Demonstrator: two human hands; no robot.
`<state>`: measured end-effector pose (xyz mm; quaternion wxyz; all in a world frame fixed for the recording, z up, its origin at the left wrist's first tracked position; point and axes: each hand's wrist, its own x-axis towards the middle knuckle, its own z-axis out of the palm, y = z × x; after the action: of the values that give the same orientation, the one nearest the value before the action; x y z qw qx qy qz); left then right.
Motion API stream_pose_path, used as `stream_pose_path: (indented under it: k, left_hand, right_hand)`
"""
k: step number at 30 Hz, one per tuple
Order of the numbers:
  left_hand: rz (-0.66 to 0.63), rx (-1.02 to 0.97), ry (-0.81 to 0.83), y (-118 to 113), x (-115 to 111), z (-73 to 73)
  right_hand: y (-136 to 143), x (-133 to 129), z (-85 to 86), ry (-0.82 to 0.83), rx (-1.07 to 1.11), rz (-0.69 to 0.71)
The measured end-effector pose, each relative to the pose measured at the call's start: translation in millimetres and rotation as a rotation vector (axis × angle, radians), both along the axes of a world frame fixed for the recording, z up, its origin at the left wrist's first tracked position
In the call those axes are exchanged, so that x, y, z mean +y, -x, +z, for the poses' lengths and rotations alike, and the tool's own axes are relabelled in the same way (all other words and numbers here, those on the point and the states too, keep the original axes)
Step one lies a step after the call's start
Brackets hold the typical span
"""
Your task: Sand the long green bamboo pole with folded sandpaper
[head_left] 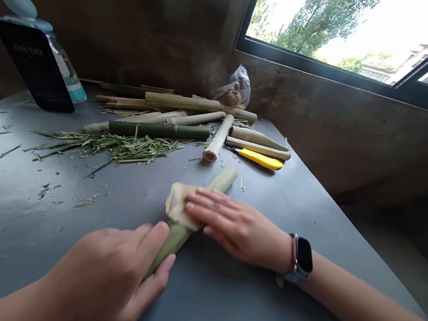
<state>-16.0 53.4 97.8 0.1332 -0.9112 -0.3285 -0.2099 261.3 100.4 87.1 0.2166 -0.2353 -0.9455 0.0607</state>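
A pale green bamboo stick (222,181) lies diagonally on the grey table (66,246). My left hand (110,278) grips its near end, thumb along the top. My right hand (229,224), with a smartwatch (301,258) on the wrist, presses flat on a folded tan piece of sandpaper or cloth (178,203) wrapped over the stick's middle.
Further back lie several bamboo sticks (158,130), a heap of green shavings (112,146) and a yellow utility knife (260,159). A plastic bag (234,90) sits by the wall. A black phone (38,66) leans against a bottle at the far left. The table's right edge drops off.
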Motion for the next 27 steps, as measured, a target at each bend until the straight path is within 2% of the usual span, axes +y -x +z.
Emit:
stream_pose_path:
  k: [3, 5, 9, 11, 15, 16, 17, 21, 22, 26, 27]
  left_hand:
    - [0.000, 0.008, -0.001, 0.6, 0.5, -1.1]
    - [0.002, 0.010, 0.003, 1.3, 0.8, -2.3]
    - [0.004, 0.015, -0.021, 1.8, 0.7, -1.9]
    - [0.000, 0.016, -0.046, 1.2, 0.4, -0.4]
    - [0.012, 0.036, -0.085, 0.0, -0.6, 1.3]
    - [0.015, 0.038, -0.086, 0.1, -0.9, 1.1]
    - [0.018, 0.039, -0.075, 0.4, -1.1, 0.5]
    - [0.064, 0.057, 0.009, 3.9, -1.4, -2.6]
    - [0.092, 0.070, 0.040, 5.0, -1.5, -3.4]
    - [0.169, 0.092, 0.150, 7.9, -1.8, -5.2]
    - [0.172, 0.086, 0.159, 7.9, -1.7, -5.1]
  right_hand:
    - [-20.1, 17.6, -3.6, -0.029, 0.011, -0.201]
    - [-23.0, 18.5, -3.8, -0.037, 0.013, -0.234]
    - [-4.0, 0.7, -1.2, 0.006, 0.008, 0.027]
    - [-4.4, 1.7, -1.8, 0.028, 0.032, 0.072]
    - [-26.6, 18.7, -4.6, 0.013, 0.056, -0.228]
    - [-28.5, 18.9, -4.4, -0.001, 0.043, -0.263]
    - [-27.2, 16.6, -3.8, -0.015, 0.023, -0.248]
    - [-10.2, 1.9, -1.5, -0.030, -0.038, -0.002]
    - [-9.5, 2.5, -1.9, -0.029, -0.037, -0.002]
    - [-20.7, 15.6, -5.2, -0.018, -0.004, -0.276]
    - [-21.1, 15.7, -5.1, -0.016, -0.001, -0.309]
